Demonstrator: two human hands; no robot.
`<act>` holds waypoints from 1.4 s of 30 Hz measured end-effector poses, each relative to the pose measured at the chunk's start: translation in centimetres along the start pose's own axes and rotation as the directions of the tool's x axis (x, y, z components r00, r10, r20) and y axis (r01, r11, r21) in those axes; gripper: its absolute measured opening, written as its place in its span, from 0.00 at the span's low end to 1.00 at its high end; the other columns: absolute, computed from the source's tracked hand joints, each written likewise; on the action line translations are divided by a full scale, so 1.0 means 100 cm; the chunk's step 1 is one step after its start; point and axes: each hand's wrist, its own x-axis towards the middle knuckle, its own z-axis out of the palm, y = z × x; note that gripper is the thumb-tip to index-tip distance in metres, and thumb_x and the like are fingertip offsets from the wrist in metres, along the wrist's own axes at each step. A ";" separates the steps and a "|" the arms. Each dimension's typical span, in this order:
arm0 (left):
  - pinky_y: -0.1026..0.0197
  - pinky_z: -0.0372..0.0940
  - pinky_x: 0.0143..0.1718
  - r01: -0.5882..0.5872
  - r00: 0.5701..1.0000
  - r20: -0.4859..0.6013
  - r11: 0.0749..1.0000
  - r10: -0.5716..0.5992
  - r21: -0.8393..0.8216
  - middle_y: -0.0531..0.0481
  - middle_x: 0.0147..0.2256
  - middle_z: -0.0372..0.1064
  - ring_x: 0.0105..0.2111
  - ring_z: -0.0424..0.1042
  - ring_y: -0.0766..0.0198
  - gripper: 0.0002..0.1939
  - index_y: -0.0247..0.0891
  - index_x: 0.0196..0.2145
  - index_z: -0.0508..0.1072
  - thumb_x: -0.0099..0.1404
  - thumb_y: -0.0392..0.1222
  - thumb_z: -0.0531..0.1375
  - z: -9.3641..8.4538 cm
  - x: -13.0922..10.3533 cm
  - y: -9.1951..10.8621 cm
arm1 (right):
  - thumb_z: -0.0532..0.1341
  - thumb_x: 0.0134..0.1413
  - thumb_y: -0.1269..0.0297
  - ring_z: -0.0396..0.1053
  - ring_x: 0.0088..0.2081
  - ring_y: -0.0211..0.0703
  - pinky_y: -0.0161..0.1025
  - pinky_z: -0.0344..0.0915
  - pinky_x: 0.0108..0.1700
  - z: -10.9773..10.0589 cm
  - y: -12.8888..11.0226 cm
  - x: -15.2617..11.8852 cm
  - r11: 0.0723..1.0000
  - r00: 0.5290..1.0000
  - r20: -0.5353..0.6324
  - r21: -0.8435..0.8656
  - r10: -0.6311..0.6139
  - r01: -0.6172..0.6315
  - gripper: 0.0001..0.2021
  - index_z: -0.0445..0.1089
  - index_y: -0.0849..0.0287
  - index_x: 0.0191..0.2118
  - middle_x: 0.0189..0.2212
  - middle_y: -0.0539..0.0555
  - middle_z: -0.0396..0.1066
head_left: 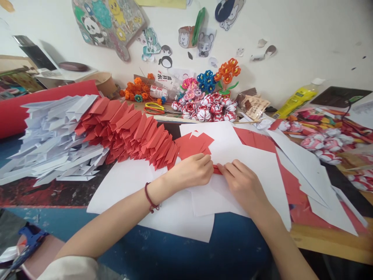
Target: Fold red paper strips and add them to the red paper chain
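Between my two hands a narrow strip of folded red paper (216,169) lies over white sheets (256,167). My left hand (199,170) is closed on its left end, with a braided cord on the wrist. The fingers of my right hand (237,175) press on the strip's right end. Much of the strip is hidden under the fingers. Just beyond my left hand lie flat red paper pieces (194,144). To the left, a long row of folded red paper pieces (134,130) leans together, beside a heap of folded white paper pieces (62,136).
Along the wall stand red-and-white paper flowers (215,107), orange fuzzy flowers (229,72) and yellow-handled scissors (154,108). A yellow bottle (298,99) leans at the back right. Loose red and white sheets (300,171) cover the right side. A blue-handled tool (32,239) sits at lower left.
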 end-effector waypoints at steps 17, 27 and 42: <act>0.58 0.51 0.28 -0.007 0.999 -0.042 0.998 0.009 0.061 0.47 0.24 0.65 0.28 0.63 0.62 0.12 0.32 0.25 0.71 0.63 0.24 0.54 0.000 0.002 -0.001 | 0.52 0.63 0.78 0.57 0.30 0.46 0.45 0.60 0.32 0.000 0.002 -0.001 0.999 1.000 0.009 -0.039 -0.023 0.023 0.13 0.75 0.63 0.39 0.26 0.55 0.66; 0.57 0.52 0.30 0.008 0.999 0.043 0.998 -0.005 -0.059 0.46 0.26 0.66 0.33 0.65 0.58 0.11 0.33 0.25 0.72 0.63 0.27 0.57 -0.006 -0.004 -0.005 | 0.53 0.60 0.81 0.57 0.31 0.45 0.44 0.60 0.33 -0.001 0.001 0.000 1.000 1.000 -0.005 0.007 -0.015 0.015 0.12 0.75 0.70 0.40 0.25 0.56 0.64; 0.56 0.56 0.35 0.196 0.981 0.022 0.976 -0.195 -0.095 0.42 0.37 0.70 0.37 0.65 0.59 0.11 0.31 0.37 0.72 0.71 0.31 0.50 -0.005 0.000 0.002 | 0.49 0.55 0.88 0.60 0.32 0.47 0.45 0.63 0.35 -0.004 -0.002 -0.002 0.991 0.998 -0.023 0.126 0.052 -0.049 0.18 0.75 0.72 0.39 0.26 0.58 0.66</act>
